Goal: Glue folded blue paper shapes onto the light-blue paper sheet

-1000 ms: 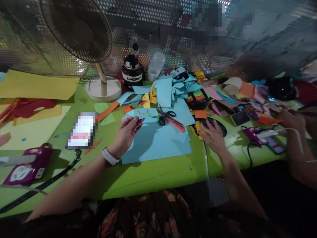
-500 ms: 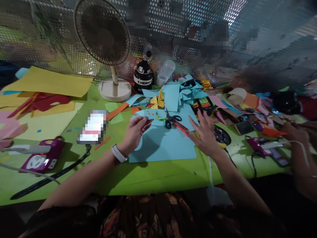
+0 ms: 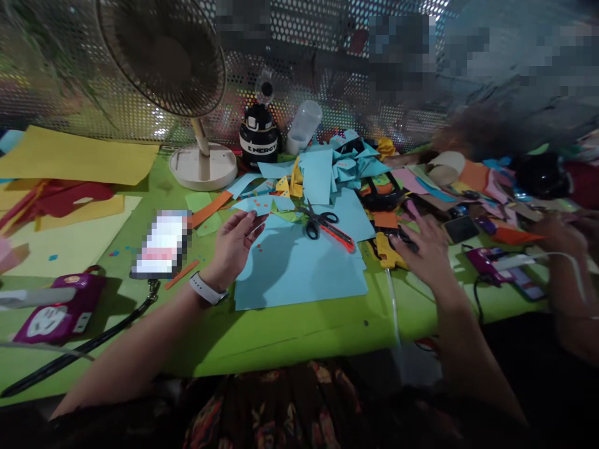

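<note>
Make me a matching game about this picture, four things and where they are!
Things:
1. Black-handled metal scissors
2. Yellow plastic device with white cable
3. Black round bottle with white band
4. White strap with holes

Places:
A. By the right hand
B. Around the left hand's wrist
C. Beside the white fan base
D. On the large light-blue paper

Pairs: 1-D, 2-A, 3-C, 4-B

The left forearm (image 3: 135,349) enters from 8 o'clock and runs toward 2 o'clock, its wrist (image 3: 208,284) roughly in line. The left hand (image 3: 234,246) curls its fingers toward the thumb; whether they meet is unclear. The right forearm (image 3: 472,349) comes in from 4 o'clock, angled toward 11 o'clock. The right hand (image 3: 428,252) is spread palm-down, its thumb (image 3: 403,246) toward 10 o'clock.
</note>
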The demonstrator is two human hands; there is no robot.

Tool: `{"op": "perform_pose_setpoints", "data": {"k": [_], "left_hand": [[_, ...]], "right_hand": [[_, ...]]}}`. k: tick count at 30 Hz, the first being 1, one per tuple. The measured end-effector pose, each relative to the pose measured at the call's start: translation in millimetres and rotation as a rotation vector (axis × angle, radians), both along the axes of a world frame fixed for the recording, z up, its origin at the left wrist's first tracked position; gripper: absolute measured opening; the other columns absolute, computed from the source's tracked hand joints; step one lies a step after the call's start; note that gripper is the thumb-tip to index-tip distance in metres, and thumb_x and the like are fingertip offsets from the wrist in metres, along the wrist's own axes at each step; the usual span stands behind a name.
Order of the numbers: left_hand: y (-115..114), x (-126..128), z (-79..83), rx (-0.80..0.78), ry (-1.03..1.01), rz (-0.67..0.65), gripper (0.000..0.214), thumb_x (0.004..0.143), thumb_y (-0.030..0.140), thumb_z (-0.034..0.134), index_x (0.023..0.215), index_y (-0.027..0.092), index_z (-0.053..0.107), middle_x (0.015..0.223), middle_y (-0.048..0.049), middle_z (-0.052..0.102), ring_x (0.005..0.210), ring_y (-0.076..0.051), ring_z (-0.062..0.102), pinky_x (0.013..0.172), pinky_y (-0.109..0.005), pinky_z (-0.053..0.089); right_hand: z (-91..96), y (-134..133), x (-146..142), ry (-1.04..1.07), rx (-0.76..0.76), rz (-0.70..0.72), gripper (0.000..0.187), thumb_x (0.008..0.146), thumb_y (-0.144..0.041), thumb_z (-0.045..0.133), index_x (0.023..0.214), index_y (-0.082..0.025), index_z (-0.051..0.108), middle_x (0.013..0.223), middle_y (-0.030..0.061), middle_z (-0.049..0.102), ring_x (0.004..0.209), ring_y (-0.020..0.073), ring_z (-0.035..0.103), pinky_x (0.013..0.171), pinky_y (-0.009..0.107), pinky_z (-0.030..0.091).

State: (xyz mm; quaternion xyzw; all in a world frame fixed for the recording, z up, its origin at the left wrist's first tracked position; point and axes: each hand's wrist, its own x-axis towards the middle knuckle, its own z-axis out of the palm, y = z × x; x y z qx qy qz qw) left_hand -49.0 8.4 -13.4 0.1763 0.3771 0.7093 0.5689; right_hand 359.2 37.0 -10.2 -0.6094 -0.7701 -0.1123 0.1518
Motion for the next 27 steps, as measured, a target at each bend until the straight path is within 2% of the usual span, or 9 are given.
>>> {"op": "perform_pose_setpoints", "data": {"k": [2,4,8,10,15,19,23,27], "left_hand": [[0,1,-1.5,-0.009,0.002,-0.012,0.019,0.070,0.016,0.081,0.079,0.019,0.064,0.086,-0.0002,0.073,0.088,-0.017,0.073,0.081,-0.028,0.054],[0,2,-3.5,-0.023,0.002,-0.022,0.020,0.069,0.016,0.081,0.079,0.019,0.064,0.086,-0.0004,0.074,0.088,-0.017,0.073,0.080,-0.027,0.053],[0,4,-6.3,-0.036,0.007,-0.029,0.022,0.068,0.017,0.082,0.079,0.019,0.064,0.085,0.0000,0.074,0.087,-0.016,0.073,0.078,-0.026,0.053],[0,5,-6.4,-0.038,0.005,-0.032,0.022,0.068,0.017,0.083,0.079,0.019,0.064,0.083,0.0004,0.073,0.086,-0.016,0.073,0.078,-0.026,0.053],[-1,6,-4.9,-0.050,0.019,-0.035,0.020,0.069,0.017,0.082,0.079,0.019,0.065,0.083,0.0005,0.073,0.086,-0.016,0.073,0.081,-0.027,0.052],[-1,6,-6.3,-0.068,0.033,-0.035,0.021,0.069,0.018,0.082,0.079,0.019,0.064,0.083,0.0006,0.073,0.086,-0.016,0.073,0.081,-0.028,0.052],[0,5,-8.5,-0.061,0.029,-0.034,0.020,0.070,0.018,0.081,0.078,0.020,0.063,0.084,0.0001,0.073,0.087,-0.016,0.073,0.080,-0.028,0.052],[-2,7,-6.8,-0.068,0.027,-0.040,0.021,0.069,0.018,0.082,0.079,0.020,0.064,0.084,0.0003,0.073,0.086,-0.016,0.073,0.079,-0.028,0.052]], "right_hand": [[-4.2,-5,4,-0.073,-0.010,-0.109,0.063,0.095,-0.058,0.036,0.136,-0.015,0.057,0.157,0.0161,0.033,0.146,0.0373,0.023,0.114,0.056,0.027],[-10.1,-11,3,-0.150,-0.049,-0.156,0.067,0.094,-0.060,0.036,0.140,-0.014,0.052,0.159,0.0178,0.029,0.147,0.0393,0.020,0.113,0.058,0.026],[-21.2,-16,-4,-0.266,-0.101,-0.137,0.074,0.092,-0.063,0.038,0.145,-0.011,0.045,0.156,0.0223,0.032,0.146,0.0402,0.023,0.112,0.060,0.026],[-25.4,-14,-6,-0.271,-0.100,-0.103,0.074,0.092,-0.062,0.038,0.146,-0.012,0.043,0.156,0.0218,0.033,0.146,0.0392,0.024,0.112,0.059,0.026],[-35.1,-10,-11,-0.220,-0.056,0.002,0.071,0.090,-0.064,0.042,0.142,-0.017,0.049,0.152,0.0188,0.042,0.144,0.0396,0.027,0.112,0.062,0.025],[-42.1,-11,-15,-0.149,-0.011,0.054,0.069,0.090,-0.062,0.045,0.141,-0.016,0.050,0.146,0.0168,0.049,0.146,0.0393,0.023,0.114,0.064,0.020],[-48.5,-7,-12,-0.060,0.006,0.048,0.063,0.090,-0.060,0.047,0.135,-0.016,0.056,0.148,0.0156,0.048,0.147,0.0380,0.021,0.115,0.063,0.020],[-54.6,1,-3,0.086,0.043,0.035,0.060,0.089,-0.061,0.049,0.129,-0.019,0.062,0.146,0.0159,0.050,0.144,0.0356,0.029,0.114,0.058,0.026]]}}
